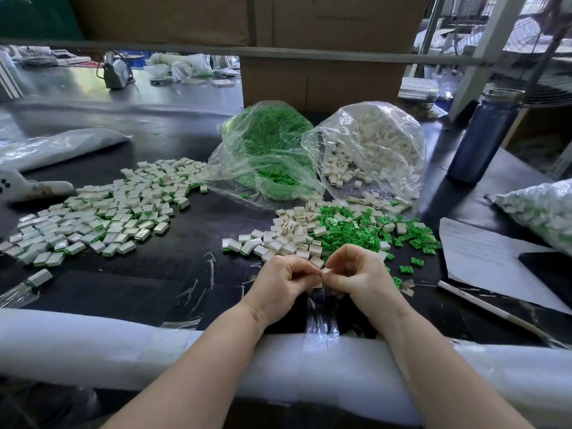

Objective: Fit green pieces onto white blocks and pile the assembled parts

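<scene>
While both hands meet just above the near edge of the dark table (173,292), the left hand (283,281) and right hand (360,275) curl their fingers and pinch one small white block (325,270) between their fingertips; whether a green piece is on it cannot be told. Just beyond the knuckles lies a loose heap of white blocks (291,233), touching a scatter of green pieces (359,230) to its right. Farther left spreads the pile of assembled parts (102,212). Behind stand a clear bag of green pieces (269,144) and a clear bag of white blocks (374,144), side by side.
</scene>
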A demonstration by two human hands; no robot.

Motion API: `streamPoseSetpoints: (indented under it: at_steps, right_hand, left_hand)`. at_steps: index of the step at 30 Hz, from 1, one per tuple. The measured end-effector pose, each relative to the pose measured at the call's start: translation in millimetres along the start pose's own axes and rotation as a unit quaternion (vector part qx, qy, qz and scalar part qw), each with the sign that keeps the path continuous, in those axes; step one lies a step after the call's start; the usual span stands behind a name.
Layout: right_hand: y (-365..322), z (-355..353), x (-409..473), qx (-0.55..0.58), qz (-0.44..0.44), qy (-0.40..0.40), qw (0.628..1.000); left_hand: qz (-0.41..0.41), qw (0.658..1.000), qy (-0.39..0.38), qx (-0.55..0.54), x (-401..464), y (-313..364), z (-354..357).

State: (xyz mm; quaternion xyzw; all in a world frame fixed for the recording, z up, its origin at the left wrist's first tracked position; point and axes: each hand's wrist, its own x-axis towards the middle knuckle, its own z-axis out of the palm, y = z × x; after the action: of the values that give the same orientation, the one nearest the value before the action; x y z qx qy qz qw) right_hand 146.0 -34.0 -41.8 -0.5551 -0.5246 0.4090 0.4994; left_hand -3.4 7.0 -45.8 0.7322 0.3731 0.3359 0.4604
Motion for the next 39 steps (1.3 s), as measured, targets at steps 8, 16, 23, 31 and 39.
streamPoseSetpoints:
  at_steps: [8, 16, 23, 31, 39]
  right_hand:
    - [1.6, 0.2, 3.6, 0.043, 0.006, 0.05, 0.998]
    - [1.5, 1.0, 2.5, 0.042, 0.011, 0.037, 0.998]
    - [3.1, 2.9, 3.2, -0.037, 0.028, 0.018, 0.999]
    - [3.9, 2.4, 3.0, -0.071, 0.008, 0.002, 0.997]
    - [5.5, 3.0, 4.4, 0.026, -0.01, 0.062, 0.998]
  left_hand:
    - [0.005, 1.0, 0.027, 0.0, -0.5, -0.4, 3.3]
    - [-0.007, 0.998, 0.057, 0.003, 3.0, -5.1, 1.2]
    - [-0.005, 0.999, 0.026, 0.028, 1.2, -4.6, 0.4]
    - [-0.004, 0.999, 0.016, 0.051, 2.6, -9.8, 0.1]
    - [-0.003, 0.999, 0.048, 0.017, 3.2, -6.1, 5.6]
